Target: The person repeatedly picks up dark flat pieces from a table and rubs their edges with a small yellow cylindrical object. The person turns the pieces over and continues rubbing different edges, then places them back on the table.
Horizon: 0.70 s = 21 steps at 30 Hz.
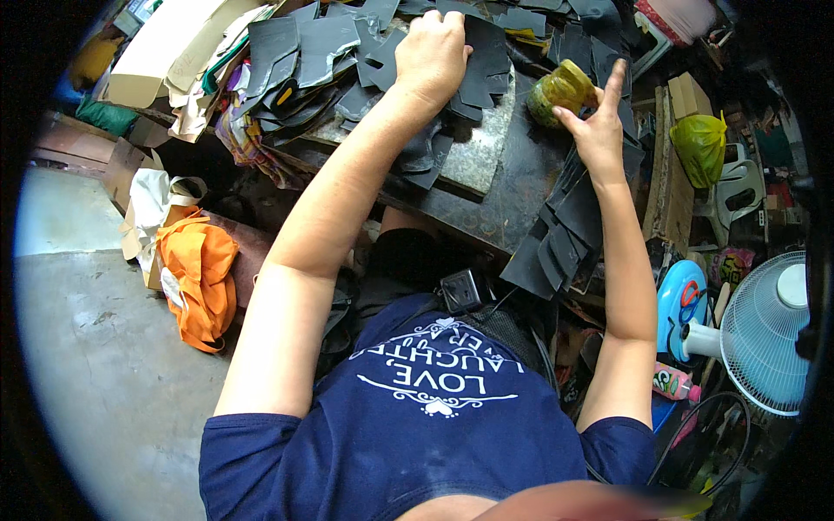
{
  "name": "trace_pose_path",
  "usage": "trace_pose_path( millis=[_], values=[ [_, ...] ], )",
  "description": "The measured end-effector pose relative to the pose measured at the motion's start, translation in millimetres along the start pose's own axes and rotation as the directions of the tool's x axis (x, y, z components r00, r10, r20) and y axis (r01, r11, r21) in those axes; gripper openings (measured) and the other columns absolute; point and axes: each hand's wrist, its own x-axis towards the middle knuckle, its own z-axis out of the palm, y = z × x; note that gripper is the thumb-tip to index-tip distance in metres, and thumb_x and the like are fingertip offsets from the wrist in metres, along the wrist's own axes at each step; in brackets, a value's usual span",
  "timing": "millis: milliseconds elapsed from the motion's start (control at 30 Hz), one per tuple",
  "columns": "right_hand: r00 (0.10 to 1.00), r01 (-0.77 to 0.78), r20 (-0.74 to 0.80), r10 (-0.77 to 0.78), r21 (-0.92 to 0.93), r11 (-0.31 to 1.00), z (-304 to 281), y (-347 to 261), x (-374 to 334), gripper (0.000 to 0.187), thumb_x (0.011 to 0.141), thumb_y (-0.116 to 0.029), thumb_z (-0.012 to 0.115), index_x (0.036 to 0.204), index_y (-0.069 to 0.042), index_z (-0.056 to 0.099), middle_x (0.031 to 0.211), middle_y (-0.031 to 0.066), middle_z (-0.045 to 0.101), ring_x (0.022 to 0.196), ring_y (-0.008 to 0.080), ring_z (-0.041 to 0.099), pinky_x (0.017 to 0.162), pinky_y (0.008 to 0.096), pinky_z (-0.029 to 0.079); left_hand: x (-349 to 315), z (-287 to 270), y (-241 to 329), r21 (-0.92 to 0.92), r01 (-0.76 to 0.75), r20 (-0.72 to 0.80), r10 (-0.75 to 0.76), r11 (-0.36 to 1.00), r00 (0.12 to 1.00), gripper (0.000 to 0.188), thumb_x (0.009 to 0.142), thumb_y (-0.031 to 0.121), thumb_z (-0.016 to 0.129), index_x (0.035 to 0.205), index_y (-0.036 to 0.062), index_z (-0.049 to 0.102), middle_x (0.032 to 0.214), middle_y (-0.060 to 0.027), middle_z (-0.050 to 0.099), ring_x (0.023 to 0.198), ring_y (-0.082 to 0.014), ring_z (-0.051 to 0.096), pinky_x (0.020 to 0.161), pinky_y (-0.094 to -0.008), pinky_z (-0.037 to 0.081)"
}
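My left hand is closed, knuckles up, over the black flat cut pieces at the far side of the work table. Its fingertips are hidden, so what it grips cannot be made out. My right hand is at a rounded yellow-green container, with the thumb against its near side and some fingers curled at its right side. The index finger points up and away. A pale speckled slab lies under the pieces between my hands, on the dark table top.
More black pieces overlap along the table's right edge. At left are folded cardboard and an orange cloth bag. To the right stand a white fan, a tied yellow-green bag and a white plastic chair.
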Motion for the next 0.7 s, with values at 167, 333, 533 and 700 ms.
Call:
trace_pose_path(
  millis=[167,333,533,700],
  values=[
    [0.999,0.053,0.017,-0.052,-0.079,0.996,18.1,13.1,33.4,0.12,0.074,-0.018,0.083,0.155,-0.02,-0.005,0.116,0.0204,0.064,0.103,0.0363,0.067,0.091,0.0428,0.052,12.6,-27.3,1.8,-0.345,0.158,0.072,-0.142,0.925,0.987,0.033,0.083,0.013,0.069,0.109,0.001,0.054,0.095,-0.0268,0.063,0.092,-0.0422,0.063,0.079,-0.0485,0.05],
    [0.996,0.09,-0.011,-0.091,-0.088,0.992,6.2,-2.3,35.9,0.114,0.077,-0.02,0.082,0.156,-0.019,0.0,0.115,0.0217,0.065,0.1,0.0362,0.067,0.091,0.0413,0.052,3.7,-60.9,-4.1,-0.49,0.315,0.039,-0.341,0.813,0.939,0.024,0.09,0.007,0.062,0.106,-0.0044,0.048,0.085,-0.023,0.065,0.082,-0.0351,0.067,0.069,-0.0429,0.05],
    [0.964,-0.112,0.258,-0.064,0.613,0.782,-21.8,-66.5,-39.1,0.093,0.088,-0.01,0.07,0.156,-0.012,0.008,0.094,0.0103,0.068,0.082,0.0144,0.065,0.071,0.0265,0.053,-49.5,-65.4,33.3,-0.9,0.316,0.26,-0.211,0.3,0.942,0.027,0.094,0.009,0.06,0.108,-0.0035,0.042,0.074,-0.0145,0.063,0.058,-0.0211,0.067,0.045,-0.0312,0.056],
    [0.946,-0.197,0.32,-0.039,0.671,0.715,-28.9,-91.9,-68.7,0.09,0.087,0.002,0.065,0.156,-0.01,0.009,0.084,0.0036,0.062,0.073,0.0059,0.056,0.062,0.019,0.045,-79.4,-78.7,59.1,-0.846,0.529,0.53,0.003,-0.07,0.848,0.039,0.09,0.01,0.066,0.12,-0.0048,0.046,0.097,-0.0158,0.066,0.073,-0.0198,0.068,0.054,-0.0307,0.06]
  ],
)
